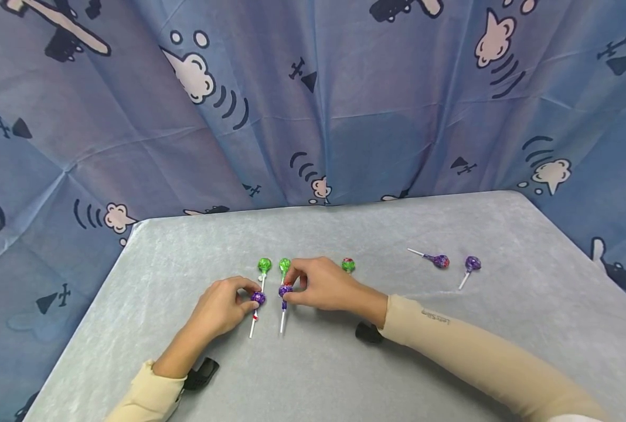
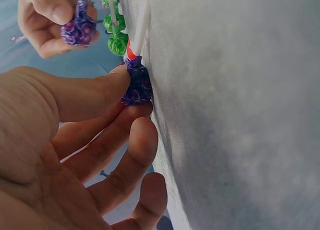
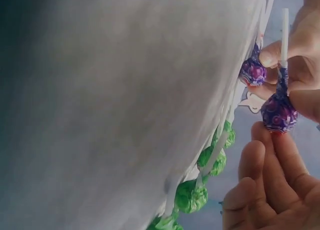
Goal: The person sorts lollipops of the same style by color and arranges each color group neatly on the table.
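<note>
My left hand [image 1: 219, 309] pinches the head of a purple-wrapped lollipop [image 2: 137, 84] between thumb and fingers, low at the table surface, with its white stick toward me. To its right, my right hand [image 1: 319, 283] pinches a second purple lollipop [image 3: 279, 113] by its head, its stick also toward me. Just beyond them lie two green lollipops, the left one [image 1: 264, 265] with its stick reaching toward the left hand's lollipop, the other [image 1: 285, 265] partly covered by my right fingers. In the left wrist view, the right hand's lollipop [image 2: 79, 30] appears raised off the table.
Behind my right hand another green lollipop [image 1: 348, 265] shows only its head. Farther right on the pale grey table [image 1: 503, 346] lie two purple lollipops, one [image 1: 439, 261] pointing its stick left, one [image 1: 472, 264] toward me. A blue patterned curtain [image 1: 376, 140] hangs behind the table.
</note>
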Demonstrator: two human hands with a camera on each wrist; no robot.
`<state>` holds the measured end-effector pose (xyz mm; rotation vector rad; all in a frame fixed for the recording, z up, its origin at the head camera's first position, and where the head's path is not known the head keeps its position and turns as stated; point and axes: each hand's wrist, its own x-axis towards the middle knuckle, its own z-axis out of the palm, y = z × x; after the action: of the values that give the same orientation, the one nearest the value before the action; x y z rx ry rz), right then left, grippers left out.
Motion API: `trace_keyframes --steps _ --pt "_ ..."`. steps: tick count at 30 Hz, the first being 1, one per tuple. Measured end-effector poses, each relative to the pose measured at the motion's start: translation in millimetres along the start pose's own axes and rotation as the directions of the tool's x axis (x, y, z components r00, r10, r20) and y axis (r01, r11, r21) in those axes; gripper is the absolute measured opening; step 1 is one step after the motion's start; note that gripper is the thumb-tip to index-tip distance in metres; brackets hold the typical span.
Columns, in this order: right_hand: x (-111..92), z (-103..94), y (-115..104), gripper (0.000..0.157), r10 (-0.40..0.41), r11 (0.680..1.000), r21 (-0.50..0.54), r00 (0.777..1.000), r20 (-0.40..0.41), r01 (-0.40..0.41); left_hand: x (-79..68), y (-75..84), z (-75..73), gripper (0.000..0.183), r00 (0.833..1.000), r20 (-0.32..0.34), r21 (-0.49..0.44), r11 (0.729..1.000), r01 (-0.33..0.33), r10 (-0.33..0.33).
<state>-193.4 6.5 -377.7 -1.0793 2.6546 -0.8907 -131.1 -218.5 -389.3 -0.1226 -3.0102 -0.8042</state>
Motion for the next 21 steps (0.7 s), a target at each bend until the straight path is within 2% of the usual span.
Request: trace_keyframes --steps 8,21 --pt "3.9 7.2 -2.4 0.019 -0.003 0.998 -0.059 1.0 0.027 0.005 0.1 1.2 -0.1 0.02 1.0 0.014 -0.012 1.0 0.025 -0.025" --pt "4.5 13.8 -0.8 0.02 -0.014 0.995 -0.098 0.999 0.036 0.018 0.0 0.5 0.9 0.02 1.0 0.012 -0.01 1.0 0.013 -0.013"
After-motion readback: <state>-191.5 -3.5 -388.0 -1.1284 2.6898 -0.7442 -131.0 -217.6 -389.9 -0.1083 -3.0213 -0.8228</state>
